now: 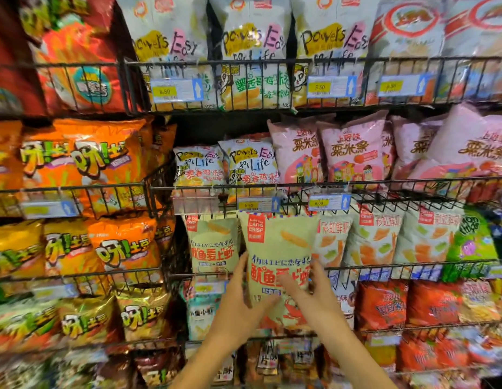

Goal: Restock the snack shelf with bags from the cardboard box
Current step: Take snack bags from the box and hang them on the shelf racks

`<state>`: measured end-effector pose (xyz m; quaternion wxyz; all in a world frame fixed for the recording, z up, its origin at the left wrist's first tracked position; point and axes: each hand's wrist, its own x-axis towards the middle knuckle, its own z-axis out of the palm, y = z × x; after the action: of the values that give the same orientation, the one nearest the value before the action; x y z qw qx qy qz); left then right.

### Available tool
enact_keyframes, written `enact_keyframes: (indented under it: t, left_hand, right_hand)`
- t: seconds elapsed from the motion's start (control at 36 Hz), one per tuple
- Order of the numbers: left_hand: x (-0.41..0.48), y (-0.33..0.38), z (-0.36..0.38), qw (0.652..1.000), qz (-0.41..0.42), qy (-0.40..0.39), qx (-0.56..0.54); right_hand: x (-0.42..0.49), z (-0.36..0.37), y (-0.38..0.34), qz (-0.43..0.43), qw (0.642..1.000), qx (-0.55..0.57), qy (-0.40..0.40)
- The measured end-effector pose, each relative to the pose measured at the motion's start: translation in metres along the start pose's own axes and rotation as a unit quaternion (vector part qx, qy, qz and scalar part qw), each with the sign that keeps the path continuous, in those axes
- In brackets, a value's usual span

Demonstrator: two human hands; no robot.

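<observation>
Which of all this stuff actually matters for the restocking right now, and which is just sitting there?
In use:
- cream plastic snack bag with red lettering, held by left hand and right hand
- matching cream bag beside it
- black wire shelf basket

Just there:
- orange crinkly bags
- pink pillow-shaped bags
- white scribble-print bags
- yellow price tags

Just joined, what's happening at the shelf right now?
A person holds a beige snack bag in both hands, left hand on its lower left edge, right hand on its lower right. It is held in front of the wire shelf, beside a matching bag standing there, not yet set in.
</observation>
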<state>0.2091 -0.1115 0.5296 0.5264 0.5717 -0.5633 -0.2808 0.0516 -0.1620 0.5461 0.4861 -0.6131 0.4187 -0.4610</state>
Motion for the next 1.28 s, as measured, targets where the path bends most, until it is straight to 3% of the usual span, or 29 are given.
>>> enact_keyframes:
  t: [0.33,0.64,1.06,1.28]
  left_hand:
    - [0.054,0.026,0.004,0.994,0.087,0.062,0.017]
    - [0.08,0.006,0.002,0.992,0.1,0.067,0.029]
    - [0.088,-0.023,0.01,0.994,0.072,0.076,0.03]
    - [0.094,-0.035,0.018,0.99,0.091,0.093,0.05]
  right_hand:
    - [0.055,-0.021,-0.013,-0.125,0.991,-0.029,-0.041]
    - [0.093,-0.024,0.016,-0.141,0.987,-0.051,-0.062]
    - [0.104,-0.011,0.037,-0.147,0.986,0.001,-0.08]
    - [0.117,-0.009,0.045,-0.158,0.983,-0.035,-0.081]
